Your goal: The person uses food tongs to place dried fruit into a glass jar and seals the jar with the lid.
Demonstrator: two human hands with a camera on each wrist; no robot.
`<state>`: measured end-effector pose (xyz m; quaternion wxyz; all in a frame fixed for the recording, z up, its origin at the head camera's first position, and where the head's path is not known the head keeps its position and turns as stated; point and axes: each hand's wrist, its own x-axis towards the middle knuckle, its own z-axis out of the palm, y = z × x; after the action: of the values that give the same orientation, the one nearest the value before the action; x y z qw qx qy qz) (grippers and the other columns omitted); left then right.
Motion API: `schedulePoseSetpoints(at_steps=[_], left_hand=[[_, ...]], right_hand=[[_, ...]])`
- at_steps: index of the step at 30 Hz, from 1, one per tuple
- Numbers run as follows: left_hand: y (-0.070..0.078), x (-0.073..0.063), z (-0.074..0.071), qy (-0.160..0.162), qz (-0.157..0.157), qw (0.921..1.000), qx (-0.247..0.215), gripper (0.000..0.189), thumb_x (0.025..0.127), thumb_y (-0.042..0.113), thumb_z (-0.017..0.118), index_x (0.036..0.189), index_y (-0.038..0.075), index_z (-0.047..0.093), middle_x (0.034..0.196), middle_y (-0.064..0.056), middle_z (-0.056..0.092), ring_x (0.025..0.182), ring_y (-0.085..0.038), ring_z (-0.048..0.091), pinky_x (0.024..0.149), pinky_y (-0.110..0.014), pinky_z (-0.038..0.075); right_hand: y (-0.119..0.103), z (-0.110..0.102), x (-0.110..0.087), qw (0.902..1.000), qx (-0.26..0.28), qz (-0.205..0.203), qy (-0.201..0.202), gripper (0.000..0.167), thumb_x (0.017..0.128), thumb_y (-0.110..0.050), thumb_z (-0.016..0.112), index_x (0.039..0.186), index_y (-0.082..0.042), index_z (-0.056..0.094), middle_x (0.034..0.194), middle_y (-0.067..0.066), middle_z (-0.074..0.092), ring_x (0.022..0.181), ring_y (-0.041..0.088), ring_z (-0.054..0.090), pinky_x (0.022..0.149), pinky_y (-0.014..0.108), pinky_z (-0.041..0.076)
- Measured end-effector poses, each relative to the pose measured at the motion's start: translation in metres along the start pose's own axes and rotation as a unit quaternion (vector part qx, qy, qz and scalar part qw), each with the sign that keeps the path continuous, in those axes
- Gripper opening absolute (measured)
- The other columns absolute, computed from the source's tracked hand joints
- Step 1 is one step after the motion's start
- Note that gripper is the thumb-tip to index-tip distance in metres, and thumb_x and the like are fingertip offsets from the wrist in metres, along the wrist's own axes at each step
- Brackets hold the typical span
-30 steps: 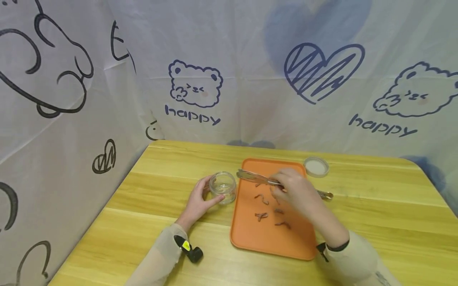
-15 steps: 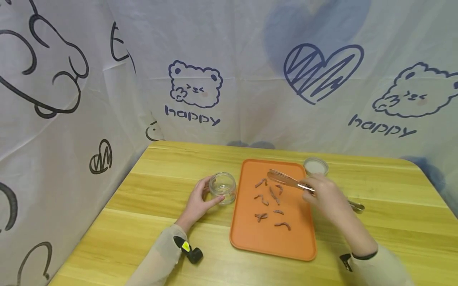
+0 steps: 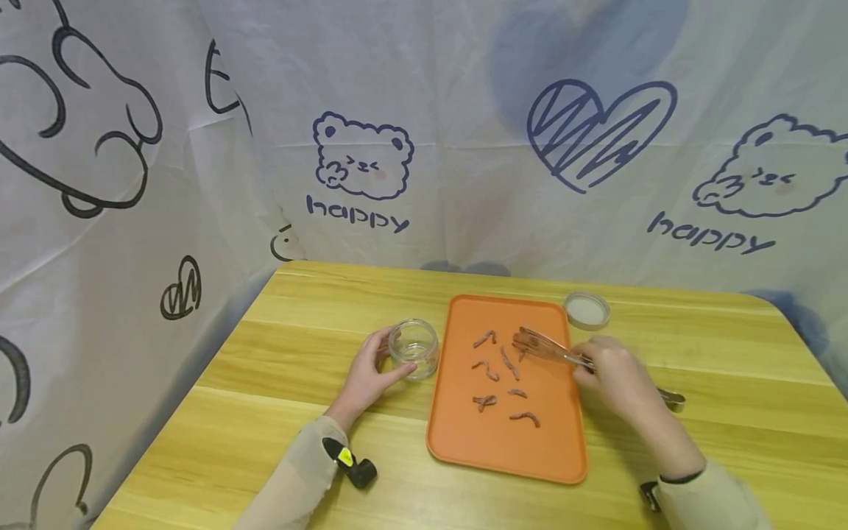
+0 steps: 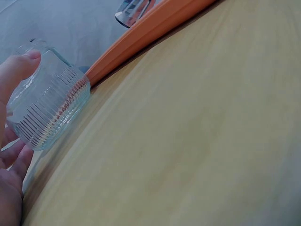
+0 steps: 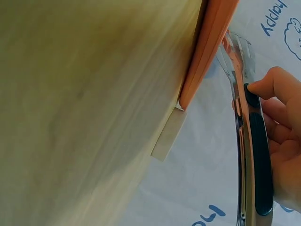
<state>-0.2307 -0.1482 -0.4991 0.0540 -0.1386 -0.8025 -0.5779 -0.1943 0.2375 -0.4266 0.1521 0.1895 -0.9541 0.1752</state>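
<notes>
My left hand (image 3: 366,375) holds a clear glass jar (image 3: 414,350) upright on the table, thumb on its near side. In the left wrist view the ribbed jar (image 4: 49,101) stands beside the tray, with no contents that I can make out. My right hand (image 3: 616,379) grips metal tongs (image 3: 555,349) with dark handle inlays (image 5: 261,165), seen in the right wrist view. The tongs' tips are at one of several brown, worm-like strips (image 3: 508,364) on the orange tray (image 3: 490,445). Whether they pinch that strip cannot be told.
A round, shallow clear lid (image 3: 587,311) lies at the tray's far right corner. The wooden table (image 3: 318,302) reaches back to a white cloth wall (image 3: 464,184) with printed drawings. Another cloth side (image 3: 199,221) rises at the left.
My right hand has moved right and nearer with the tongs, drawing their tips from the tray's far left edge to a strip at its upper right. My left hand and the jar have stayed put.
</notes>
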Motion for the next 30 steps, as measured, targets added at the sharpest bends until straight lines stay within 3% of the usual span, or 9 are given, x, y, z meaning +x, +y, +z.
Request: schedulePoseSetpoints(at_steps=[19, 26, 28, 30], left_hand=[[0.001, 0.000, 0.000, -0.004, -0.002, 0.9999, -0.010, 0.073, 0.077, 0.023, 0.082, 0.138, 0.012, 0.044, 0.134, -0.009, 0.048, 0.121, -0.023, 0.049, 0.106, -0.033, 0.038], [0.001, 0.000, 0.000, -0.003, 0.000, 1.0000, -0.009, 0.073, 0.077, 0.020, 0.082, 0.139, 0.010, 0.044, 0.135, -0.013, 0.047, 0.122, -0.027, 0.049, 0.107, -0.038, 0.038], [0.011, -0.002, -0.002, -0.008, -0.003, 0.9999, -0.009, 0.072, 0.078, 0.017, 0.081, 0.139, 0.006, 0.043, 0.135, -0.016, 0.046, 0.122, -0.032, 0.048, 0.107, -0.041, 0.037], [0.012, -0.002, -0.002, -0.008, -0.003, 0.9999, -0.010, 0.073, 0.078, 0.018, 0.081, 0.139, 0.006, 0.043, 0.135, -0.016, 0.046, 0.122, -0.032, 0.048, 0.107, -0.041, 0.037]], right_hand=[[-0.001, 0.002, -0.001, 1.0000, 0.001, 0.000, -0.003, 0.013, 0.074, 0.002, 0.070, 0.087, 0.000, 0.070, 0.079, 0.008, 0.060, 0.069, 0.022, 0.057, 0.055, 0.037, 0.051], [-0.001, 0.003, -0.001, 1.0000, 0.002, -0.004, 0.000, 0.012, 0.075, 0.002, 0.071, 0.086, 0.000, 0.070, 0.078, 0.007, 0.059, 0.068, 0.020, 0.056, 0.053, 0.035, 0.051], [-0.001, 0.002, -0.002, 1.0000, 0.004, -0.005, 0.003, 0.013, 0.074, 0.002, 0.072, 0.087, 0.000, 0.070, 0.080, 0.008, 0.061, 0.069, 0.022, 0.058, 0.055, 0.036, 0.052], [-0.001, 0.001, -0.003, 0.9999, 0.007, -0.005, 0.006, 0.015, 0.073, 0.002, 0.072, 0.088, 0.001, 0.070, 0.081, 0.010, 0.062, 0.072, 0.025, 0.059, 0.057, 0.038, 0.053]])
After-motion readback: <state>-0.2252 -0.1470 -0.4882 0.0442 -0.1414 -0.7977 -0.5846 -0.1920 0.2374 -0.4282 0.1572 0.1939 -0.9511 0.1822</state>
